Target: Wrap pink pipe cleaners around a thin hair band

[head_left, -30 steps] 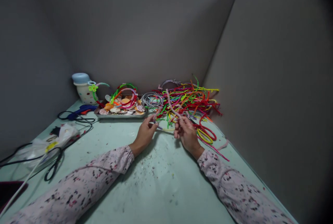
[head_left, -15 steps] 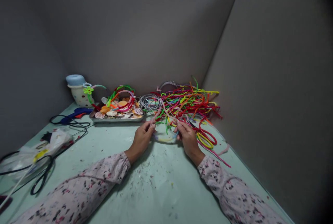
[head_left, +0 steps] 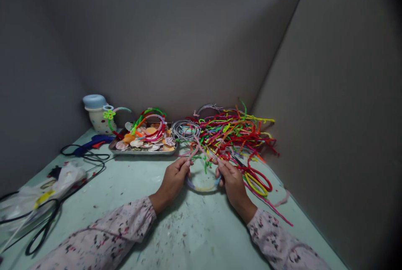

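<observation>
Pastel fuzzy hoop [head_left: 204,189] is hanging out just below center in the head view, around 6 o'clock, with pink ends poking up toward 12. Left hand [head_left: 173,178] is pinching its 9 o'clock side, right hand [head_left: 231,179] is pinching the 3 o'clock side. Going by the hoop, a shell tray [head_left: 143,153] is sitting at 10, gray wire coil [head_left: 175,131] at 11, messy pipe-cleaner pile [head_left: 234,129] at 1.

Left hand [head_left: 173,179] and right hand [head_left: 231,181] both pinch the pastel band [head_left: 203,189], bowed between them; tray [head_left: 143,153], shells [head_left: 153,147], fuzzy stems [head_left: 234,132] beyond!
</observation>
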{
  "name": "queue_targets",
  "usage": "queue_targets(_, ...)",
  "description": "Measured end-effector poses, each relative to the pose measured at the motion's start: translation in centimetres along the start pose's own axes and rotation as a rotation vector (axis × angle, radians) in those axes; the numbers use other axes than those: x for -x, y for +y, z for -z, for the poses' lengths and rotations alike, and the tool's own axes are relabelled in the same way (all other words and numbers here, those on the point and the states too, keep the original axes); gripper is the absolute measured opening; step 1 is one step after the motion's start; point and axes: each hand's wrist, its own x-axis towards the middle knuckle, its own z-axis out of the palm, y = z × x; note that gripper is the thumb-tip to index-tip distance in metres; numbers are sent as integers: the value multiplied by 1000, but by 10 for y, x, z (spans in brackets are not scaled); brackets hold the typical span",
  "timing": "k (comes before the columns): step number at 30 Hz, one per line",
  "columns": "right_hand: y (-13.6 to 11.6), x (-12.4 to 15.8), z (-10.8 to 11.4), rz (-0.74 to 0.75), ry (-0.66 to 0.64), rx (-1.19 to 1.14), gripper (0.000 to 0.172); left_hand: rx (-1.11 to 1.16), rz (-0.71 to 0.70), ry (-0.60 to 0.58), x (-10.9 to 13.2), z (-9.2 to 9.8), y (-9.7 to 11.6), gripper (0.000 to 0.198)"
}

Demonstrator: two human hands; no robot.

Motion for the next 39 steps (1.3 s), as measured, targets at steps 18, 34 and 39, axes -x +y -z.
queue_targets(18,10,-4,4,-119,-51,-196,32,62,76,45,-2,1,-4,37)
queue_targets(34,11,-4,8,-164,-29,-270,28,-20,9,95,-6,-3,0,32)
queue_targets(39,10,-6,7,-180,-33,-279,27,74,60,92,-8,-3,-5,31)
